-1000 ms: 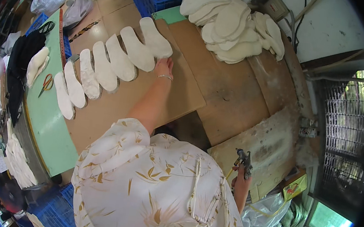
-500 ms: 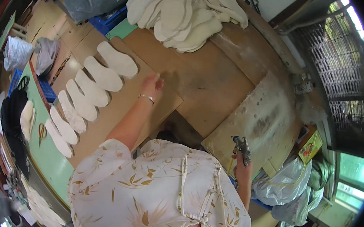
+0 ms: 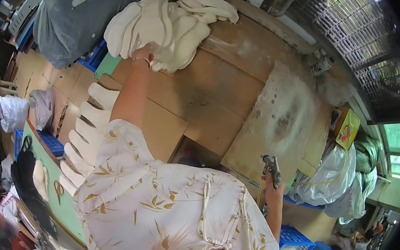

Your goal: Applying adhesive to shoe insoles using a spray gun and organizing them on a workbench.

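My left hand [image 3: 143, 52] is at the near edge of a heap of cream-white insoles [image 3: 145, 21] at the back of the table. Its fingertips meet the heap, but I cannot make out whether they grip an insole. Low on the right, my right hand [image 3: 273, 195] is closed around the handle of a metal spray gun [image 3: 272, 169], nozzle upward. A yellowish hose [image 3: 323, 181] runs on the right side. A row of insoles [image 3: 81, 137] lies on cardboard at the left, partly hidden by my left arm and sleeve.
Brown cardboard [image 3: 218, 85] covers the table. A whitish, stained board [image 3: 277, 128] lies at the right. Scissors [image 3: 58, 190] rest on a green surface at the left. A large grey bag [image 3: 77, 14] stands back left; silvery bags [image 3: 331, 170] and a blue crate [image 3: 295, 242] are at the right.
My left hand has moved away from beside the insole row, up to the heap at the back. The view has shifted. My right hand still holds the spray gun.
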{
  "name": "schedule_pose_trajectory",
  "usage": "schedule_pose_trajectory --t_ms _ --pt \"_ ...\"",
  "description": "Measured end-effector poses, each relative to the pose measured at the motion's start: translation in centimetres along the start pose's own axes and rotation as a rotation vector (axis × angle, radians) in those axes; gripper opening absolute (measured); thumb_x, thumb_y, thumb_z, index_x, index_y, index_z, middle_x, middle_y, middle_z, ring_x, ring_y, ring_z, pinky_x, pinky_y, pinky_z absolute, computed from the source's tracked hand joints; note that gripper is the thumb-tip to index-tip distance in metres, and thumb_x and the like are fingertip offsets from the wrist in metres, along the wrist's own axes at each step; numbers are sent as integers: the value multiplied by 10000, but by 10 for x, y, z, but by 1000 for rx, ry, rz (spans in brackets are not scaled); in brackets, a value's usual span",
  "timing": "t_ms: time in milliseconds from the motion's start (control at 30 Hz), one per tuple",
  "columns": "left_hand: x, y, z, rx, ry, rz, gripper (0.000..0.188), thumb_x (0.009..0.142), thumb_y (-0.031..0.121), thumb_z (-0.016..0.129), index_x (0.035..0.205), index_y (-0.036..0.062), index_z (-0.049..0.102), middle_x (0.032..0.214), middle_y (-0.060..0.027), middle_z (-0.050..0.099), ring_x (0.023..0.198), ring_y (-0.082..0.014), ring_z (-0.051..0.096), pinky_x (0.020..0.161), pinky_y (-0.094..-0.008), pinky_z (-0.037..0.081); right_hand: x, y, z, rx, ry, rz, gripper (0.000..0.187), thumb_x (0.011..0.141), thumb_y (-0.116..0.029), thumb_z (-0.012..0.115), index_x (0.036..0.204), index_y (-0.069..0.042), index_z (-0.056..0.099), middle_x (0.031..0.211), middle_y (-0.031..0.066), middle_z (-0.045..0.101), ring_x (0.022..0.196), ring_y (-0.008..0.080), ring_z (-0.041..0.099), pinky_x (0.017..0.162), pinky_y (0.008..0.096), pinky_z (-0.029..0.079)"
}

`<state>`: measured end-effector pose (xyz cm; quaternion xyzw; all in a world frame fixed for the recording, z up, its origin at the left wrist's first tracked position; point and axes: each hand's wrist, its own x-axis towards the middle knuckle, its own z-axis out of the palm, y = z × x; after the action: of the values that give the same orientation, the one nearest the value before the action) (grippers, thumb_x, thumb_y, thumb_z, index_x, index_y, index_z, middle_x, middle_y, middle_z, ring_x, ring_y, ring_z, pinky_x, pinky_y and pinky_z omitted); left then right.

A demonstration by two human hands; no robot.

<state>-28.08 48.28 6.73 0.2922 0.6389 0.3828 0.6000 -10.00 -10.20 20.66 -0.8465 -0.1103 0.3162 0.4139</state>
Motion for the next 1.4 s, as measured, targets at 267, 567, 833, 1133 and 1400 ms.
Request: schedule_pose_trajectory --t_ms 267,567,833,1133,1400 --pt "38 -7 -23 432 324 369 237 640 212 663 817 54 656 774 -116 651 680 -233 618 671 -326 486 6 22 -18 15 -13 -86 201 858 -201 548 898 -9 587 662 -6 541 534 44 410 465 225 330" --pt "-9 87 70 -424 -474 245 135 809 31 513 893 -69 550 804 -133 589 713 -218 580 682 -327 529 2 39 -36 50 56 2 202 860 -195 534 910 -1 557 684 -14 488 642 77 413 576 243 368" --pt "-138 81 232 -485 -831 60 123 832 47 501 834 -74 475 810 -149 513 782 -258 555 783 -406 535 -3 51 -54 72 54 -76 235 863 -250 555 900 -19 548 683 -20 461 646 79 395 573 243 362" --pt "-382 -124 329 -345 -1083 -13 162 849 43 490 996 31 423 990 -109 524 867 -236 571 712 -406 558 -14 104 -107 101 146 -126 203 873 -227 544 911 -28 544 685 -22 460 646 82 398 579 240 368" --pt "-407 -313 246 -12 -882 -350 199 873 103 483 1019 -1 396 985 -130 534 831 -228 587 685 -359 551 -24 109 -164 211 81 -18 179 877 -207 537 893 -29 531 696 -17 462 655 83 400 592 229 372"
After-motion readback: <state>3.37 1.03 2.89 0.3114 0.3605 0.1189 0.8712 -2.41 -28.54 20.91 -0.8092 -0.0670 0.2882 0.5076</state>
